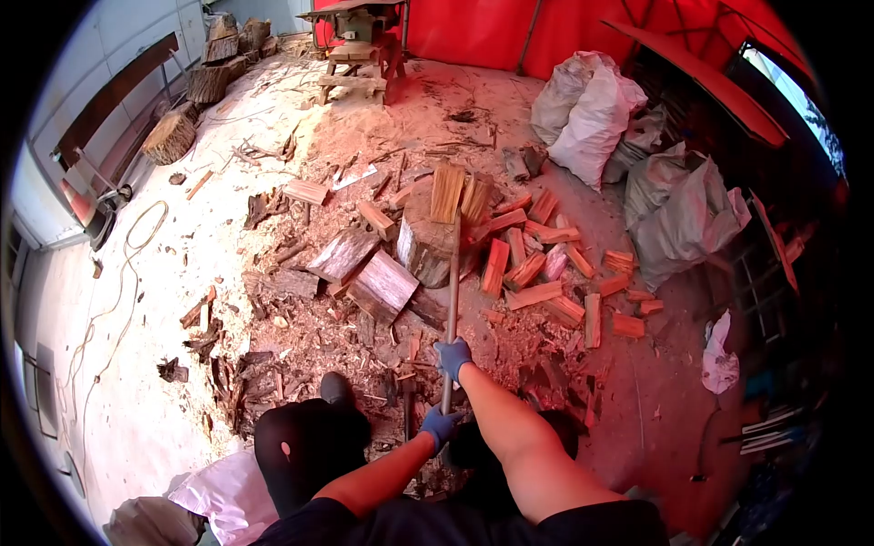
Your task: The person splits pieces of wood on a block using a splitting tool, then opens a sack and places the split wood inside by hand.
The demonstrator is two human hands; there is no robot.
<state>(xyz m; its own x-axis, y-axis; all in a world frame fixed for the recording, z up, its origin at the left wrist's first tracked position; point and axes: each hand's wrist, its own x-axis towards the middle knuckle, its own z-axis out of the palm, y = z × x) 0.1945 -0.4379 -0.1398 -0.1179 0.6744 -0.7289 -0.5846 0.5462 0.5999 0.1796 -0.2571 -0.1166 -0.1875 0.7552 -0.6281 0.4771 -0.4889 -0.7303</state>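
Observation:
Both my hands wear blue gloves and are wrapped round the long handle of an axe (452, 300). My left hand (440, 426) grips it near its lower end. Higher up the handle, my right hand (452, 358) is closed. The handle's far end meets a piece of wood (447, 193) on top of the chopping block (426, 241); a second piece (476, 198) stands right beside it, with a gap between them. I cannot make out the axe head there. Larger split logs (383, 287) lie left of the block.
Split firewood (534, 295) lies scattered right of the block. Filled white sacks (596, 118) and a grey sack (683, 214) stand at right. Bark and chips cover the floor round my feet. A rope (127, 259) lies at left, uncut logs (170, 136) behind it. A wooden stand (353, 82) is at the back.

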